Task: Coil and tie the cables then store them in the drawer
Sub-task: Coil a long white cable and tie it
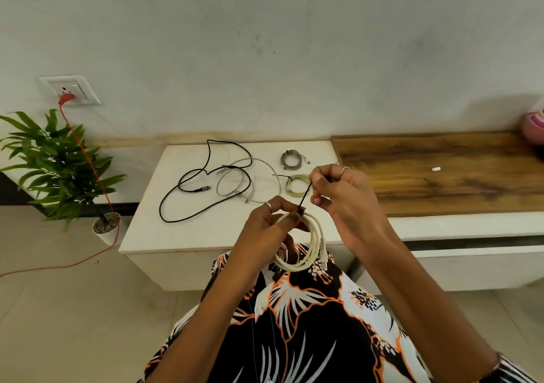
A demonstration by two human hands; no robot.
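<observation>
Landmark cabinet top: loose cables lie on its left half, two tied coils on its right, potted plant left of it, wooden bench right.

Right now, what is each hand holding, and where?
Left hand grips the white cable coil at its top; right hand pinches the black tie's free end.

Both forearms are bare up to the lower frame edge. The left hand wears a thin silver ring on one finger; the right hand has a similar silver ring. A striped cuff shows at the right arm (only a sliver). The garment is black with white leaf shapes outlined in orange.
</observation>
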